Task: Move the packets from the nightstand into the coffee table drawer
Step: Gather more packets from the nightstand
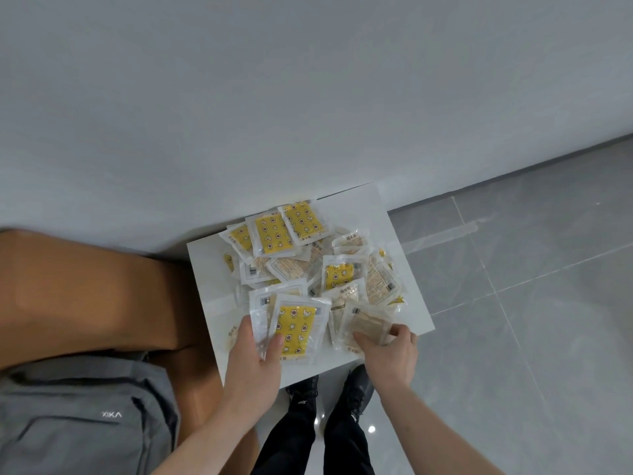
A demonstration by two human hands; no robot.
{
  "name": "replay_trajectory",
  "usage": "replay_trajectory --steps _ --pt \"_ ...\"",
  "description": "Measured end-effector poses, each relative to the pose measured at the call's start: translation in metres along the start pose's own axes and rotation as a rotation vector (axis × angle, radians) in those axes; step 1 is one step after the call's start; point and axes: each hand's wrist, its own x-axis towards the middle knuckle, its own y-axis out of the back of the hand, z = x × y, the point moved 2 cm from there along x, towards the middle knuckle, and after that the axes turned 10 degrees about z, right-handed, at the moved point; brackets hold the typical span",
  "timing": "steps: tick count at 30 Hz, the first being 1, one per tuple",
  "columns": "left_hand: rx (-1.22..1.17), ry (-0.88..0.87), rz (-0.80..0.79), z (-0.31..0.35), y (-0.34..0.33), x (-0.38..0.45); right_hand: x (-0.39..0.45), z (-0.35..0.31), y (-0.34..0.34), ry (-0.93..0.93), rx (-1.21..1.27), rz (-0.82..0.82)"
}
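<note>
A heap of several clear plastic packets (301, 255), some with yellow patterned inserts and some beige, covers the white nightstand (407, 269) against the wall. My left hand (253, 351) grips a small stack of packets with a yellow one (294, 329) on top, thumb over its lower edge, at the near left of the heap. At the near right, my right hand (390, 351) pinches a beige packet (368, 323) by its near edge. No coffee table or drawer is in view.
A brown upholstered piece of furniture (85, 289) stands left of the nightstand with a grey backpack (82, 419) on it. Grey tiled floor (531, 303) stretches to the right. My black shoes (329, 392) stand just below the nightstand's near edge. A grey wall fills the top.
</note>
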Motion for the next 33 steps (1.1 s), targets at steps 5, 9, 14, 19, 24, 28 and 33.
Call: replay_trajectory --steps 5,9,14,19,24,28,33 --pt "0.019 -0.027 -0.04 0.006 -0.012 0.003 -0.003 0.003 0.003 0.08 0.132 -0.092" --pt "0.002 -0.02 -0.027 0.007 -0.008 0.007 -0.002 -0.012 0.001 0.144 0.135 -0.214" --pt "0.035 0.006 -0.024 0.009 0.007 0.005 0.0 -0.023 0.004 0.204 -0.044 -0.181" --pt "0.068 -0.006 0.024 0.026 0.025 -0.007 0.002 -0.021 0.024 0.232 -0.101 -0.065" --pt "0.09 -0.016 0.065 0.027 0.03 -0.013 0.008 -0.016 0.021 0.268 -0.083 -0.12" --pt "0.123 -0.008 0.07 0.018 0.02 -0.019 0.006 -0.012 0.015 0.251 -0.081 -0.176" --pt "0.144 0.018 0.084 0.007 0.011 -0.026 0.008 -0.008 0.01 0.27 -0.073 -0.223"
